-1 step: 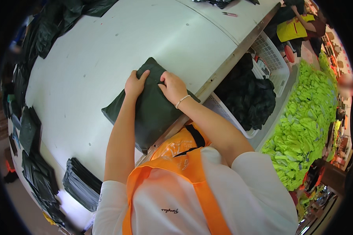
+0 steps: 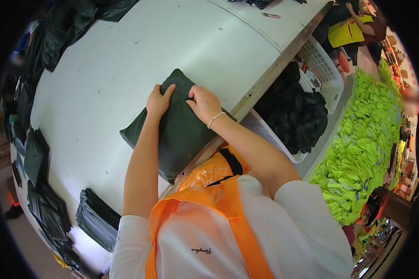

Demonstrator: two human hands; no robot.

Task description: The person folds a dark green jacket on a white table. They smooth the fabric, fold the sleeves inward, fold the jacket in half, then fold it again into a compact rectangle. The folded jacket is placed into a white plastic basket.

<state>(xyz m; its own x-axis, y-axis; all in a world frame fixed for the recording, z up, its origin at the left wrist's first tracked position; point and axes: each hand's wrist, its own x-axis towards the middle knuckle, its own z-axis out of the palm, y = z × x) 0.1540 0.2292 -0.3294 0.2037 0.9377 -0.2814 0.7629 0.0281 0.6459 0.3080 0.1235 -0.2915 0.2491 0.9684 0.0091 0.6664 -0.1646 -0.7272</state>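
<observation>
A dark green, pouch-like bundle of folded cloth (image 2: 184,135) lies on the white table in front of me, its near corner reaching the table's edge. My left hand (image 2: 158,102) grips its left side near the far end, thumb on top and the other fingers partly hidden. On the opposite side of that far end, my right hand (image 2: 205,104) has its fingers curled in and pinched at the cloth. A beaded bracelet (image 2: 214,120) circles my right wrist.
The white table (image 2: 93,125) carries a dark stack (image 2: 96,218) near left and dark sheets (image 2: 70,32) far left. Small snips (image 2: 271,16) lie at the back. Right of the table stand a white basket with black cloth (image 2: 295,116), a lime-green garment heap (image 2: 358,153) and another person (image 2: 372,30).
</observation>
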